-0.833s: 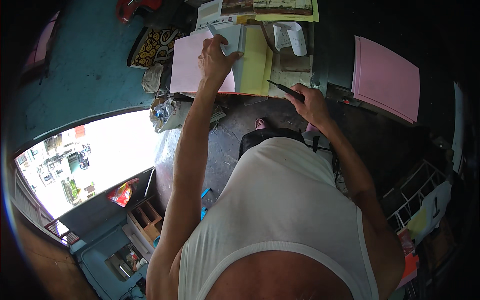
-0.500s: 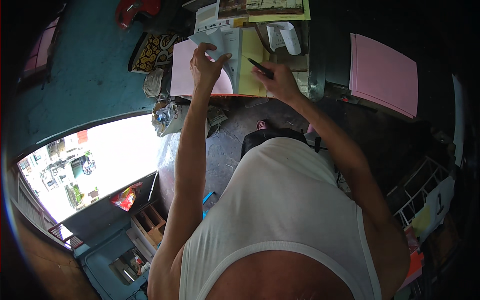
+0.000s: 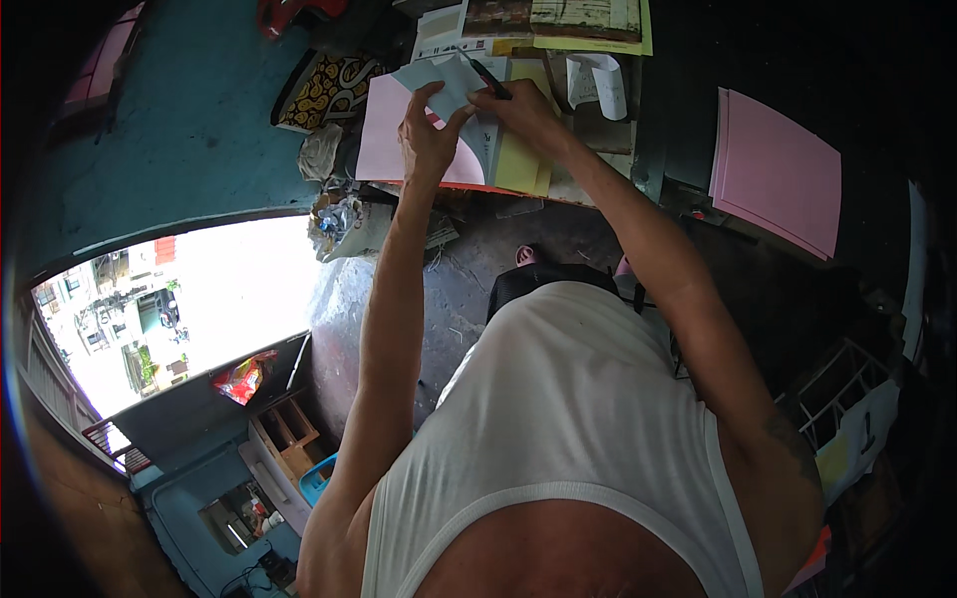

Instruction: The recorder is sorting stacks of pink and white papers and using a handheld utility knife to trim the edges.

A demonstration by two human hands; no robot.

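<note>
Over a stack of papers on the table, my left hand (image 3: 431, 142) pinches a pale bluish sheet (image 3: 454, 80) between thumb and fingers, its upper part folded up. My right hand (image 3: 523, 110) grips a slim black tool (image 3: 490, 78) with a thin pale tip; I cannot tell if it is a pen or a cutter. The tool lies at the right edge of the folded sheet, and the fingers of both hands nearly meet. Under my left hand rests a pink sheet (image 3: 384, 140). A yellow sheet (image 3: 520, 164) lies below my right hand.
A curled white paper (image 3: 603, 90) sits right of my right hand. Pink sheets (image 3: 778, 179) lie farther right. Left of the stack are a patterned black-and-yellow bag (image 3: 329, 92) and crumpled wrapping (image 3: 319, 151). A bright doorway (image 3: 239, 289) lies at left.
My right hand has moved up and left, from over the yellow sheet to the folded bluish sheet, bringing the black tool along. My left hand keeps its pinch. The whole view has shifted slightly.
</note>
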